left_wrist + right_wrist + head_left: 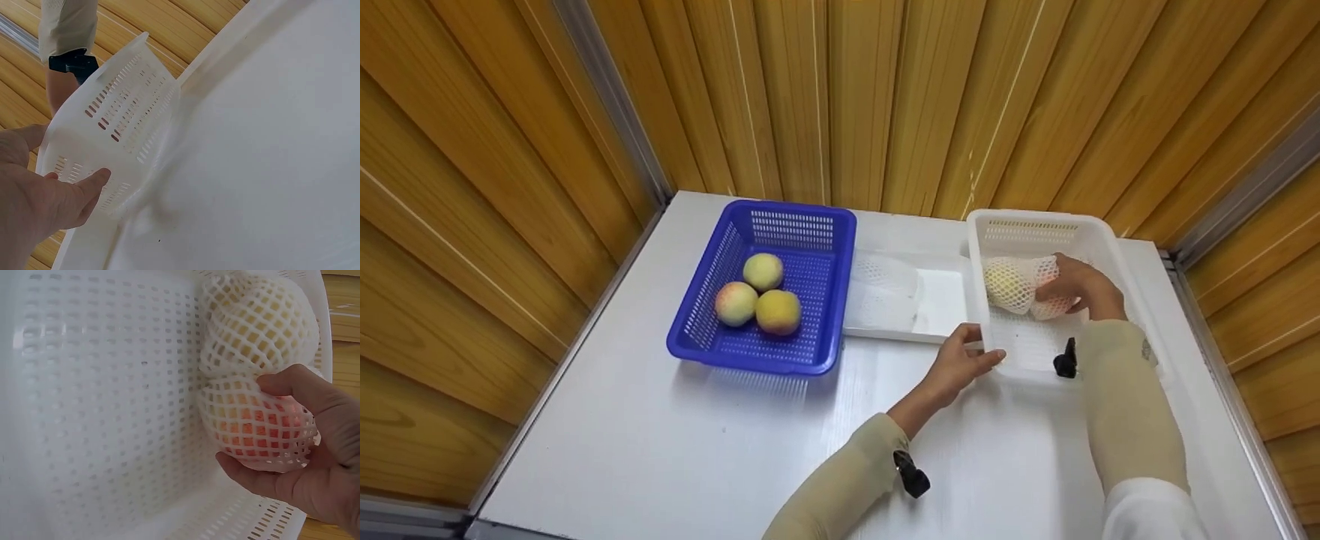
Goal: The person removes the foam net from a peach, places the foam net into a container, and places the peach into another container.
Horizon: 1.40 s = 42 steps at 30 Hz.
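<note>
My right hand [315, 444] grips a reddish peach in a white foam net [253, 424], thumb on one side and fingers on the other, inside the white basket [1110, 247]. Beside that one, touching it, is a paler yellow fruit in a foam net [1009, 285]. My left hand [956, 367] holds the near left corner of the same basket, with thumb and fingers spread along its outer walls [112, 118]. Its palm side is partly hidden in the head view.
A blue basket [682, 349] on the left holds three bare peaches [778, 312]. Between the baskets lies a shallow white tray [941, 300] with empty foam nets [881, 289] in it. Wood-panelled walls [862, 105] enclose the white table [607, 450].
</note>
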Each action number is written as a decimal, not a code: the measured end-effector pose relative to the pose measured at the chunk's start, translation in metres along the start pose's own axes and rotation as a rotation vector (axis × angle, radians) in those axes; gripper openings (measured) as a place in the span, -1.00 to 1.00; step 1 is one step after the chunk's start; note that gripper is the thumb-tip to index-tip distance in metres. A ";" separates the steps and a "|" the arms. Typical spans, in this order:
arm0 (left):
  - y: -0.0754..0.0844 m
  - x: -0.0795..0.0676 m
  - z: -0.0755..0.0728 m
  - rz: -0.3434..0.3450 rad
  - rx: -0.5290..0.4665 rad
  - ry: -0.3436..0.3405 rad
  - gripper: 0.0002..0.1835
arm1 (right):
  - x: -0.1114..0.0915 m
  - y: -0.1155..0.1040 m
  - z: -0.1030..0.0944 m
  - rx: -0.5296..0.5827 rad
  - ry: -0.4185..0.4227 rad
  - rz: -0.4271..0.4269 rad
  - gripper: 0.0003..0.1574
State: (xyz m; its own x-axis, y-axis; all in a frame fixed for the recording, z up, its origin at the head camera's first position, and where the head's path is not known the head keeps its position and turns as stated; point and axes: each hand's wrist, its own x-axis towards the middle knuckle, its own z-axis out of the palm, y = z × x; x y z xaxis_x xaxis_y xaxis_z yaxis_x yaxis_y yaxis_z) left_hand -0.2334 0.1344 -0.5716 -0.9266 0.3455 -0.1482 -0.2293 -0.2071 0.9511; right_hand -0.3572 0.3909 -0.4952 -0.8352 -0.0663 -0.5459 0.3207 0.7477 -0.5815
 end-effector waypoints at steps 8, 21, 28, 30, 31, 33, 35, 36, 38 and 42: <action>-0.001 -0.001 -0.004 0.006 0.007 -0.014 -0.48 | -0.018 0.000 -0.007 -0.053 -0.155 0.042 0.43; -0.002 0.000 -0.002 0.011 0.008 -0.013 -0.51 | -0.030 0.008 -0.013 -0.249 -0.066 -0.035 0.38; -0.001 -0.001 -0.004 0.013 -0.009 -0.027 -0.50 | -0.032 0.010 -0.010 -0.319 0.019 -0.128 0.21; -0.001 0.000 -0.004 0.013 -0.014 -0.028 -0.51 | -0.032 0.008 -0.010 -0.328 0.045 -0.148 0.14; -0.001 0.000 -0.004 0.016 -0.016 -0.034 -0.50 | -0.033 0.008 -0.010 -0.331 0.059 -0.158 0.11; -0.001 0.000 -0.004 0.021 -0.018 -0.045 -0.49 | -0.035 0.006 -0.011 -0.341 0.080 -0.170 0.08; -0.001 0.001 -0.005 0.025 -0.017 -0.054 -0.49 | -0.037 0.004 -0.011 -0.341 0.099 -0.180 0.05; -0.001 0.001 -0.005 0.028 -0.020 -0.057 -0.49 | -0.037 0.004 -0.010 -0.338 0.106 -0.184 0.04; -0.001 0.001 -0.005 0.029 -0.020 -0.054 -0.49 | -0.039 0.002 -0.010 -0.329 0.114 -0.189 0.04; -0.002 0.000 -0.004 0.023 -0.011 -0.047 -0.50 | -0.044 0.001 -0.013 -0.335 0.129 -0.215 0.10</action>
State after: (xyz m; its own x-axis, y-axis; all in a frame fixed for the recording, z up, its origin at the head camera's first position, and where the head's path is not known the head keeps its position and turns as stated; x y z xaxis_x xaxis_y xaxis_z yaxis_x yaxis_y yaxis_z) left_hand -0.2342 0.1315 -0.5748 -0.9169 0.3829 -0.1128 -0.2113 -0.2257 0.9510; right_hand -0.3261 0.4030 -0.4635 -0.9232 -0.1769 -0.3412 -0.0124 0.9010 -0.4337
